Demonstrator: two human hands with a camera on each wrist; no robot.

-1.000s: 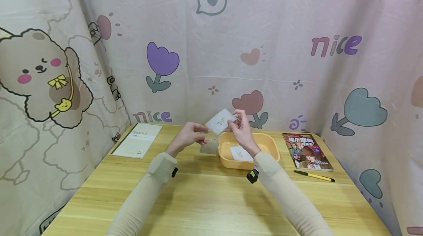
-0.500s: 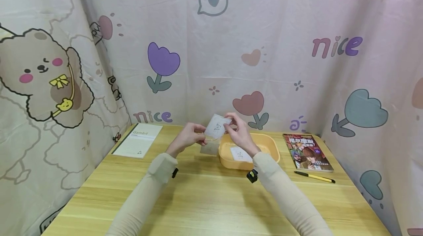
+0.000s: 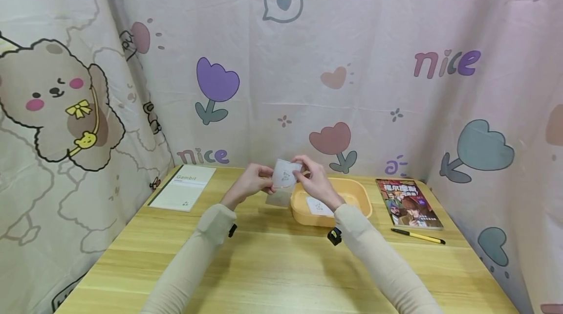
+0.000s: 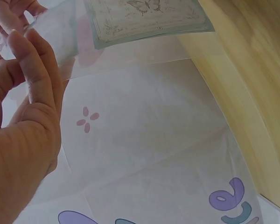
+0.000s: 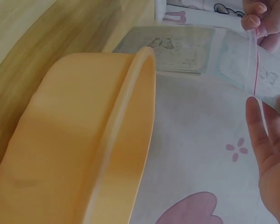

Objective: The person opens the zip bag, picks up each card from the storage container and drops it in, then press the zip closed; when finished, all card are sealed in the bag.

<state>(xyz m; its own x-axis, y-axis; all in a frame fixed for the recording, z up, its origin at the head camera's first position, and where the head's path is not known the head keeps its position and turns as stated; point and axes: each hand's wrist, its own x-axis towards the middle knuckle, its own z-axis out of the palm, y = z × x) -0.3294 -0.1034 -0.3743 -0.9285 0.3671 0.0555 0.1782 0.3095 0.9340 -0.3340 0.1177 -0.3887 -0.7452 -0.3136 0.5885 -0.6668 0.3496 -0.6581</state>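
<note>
My left hand [image 3: 251, 182] pinches the mouth of a clear zip-lock bag [image 4: 130, 58], which hangs down above the table. A red zip line [image 5: 257, 65] runs along the bag's mouth. Inside the bag lie butterfly-print cards [image 5: 172, 49]. Another butterfly card [image 3: 283, 173] is gripped by the thumb and fingers of my right hand [image 3: 311, 178]. Its lower end is between the sides of the bag mouth, past the zip line in the right wrist view. The yellow plastic basin [image 3: 303, 216] stands just below my right hand, with a white butterfly card [image 3: 317, 206] in it.
A "Gambit" notebook [image 3: 182, 189] lies at the table's back left. To the right of the basin are a comic-style magazine [image 3: 409, 204] and a yellow-black pen [image 3: 418, 235]. A printed curtain [image 3: 281, 84] hangs right behind the table's back edge.
My right hand has moved left and down, bringing the card into the bag's mouth and turning it more upright. My left hand stays nearly still, holding the bag.
</note>
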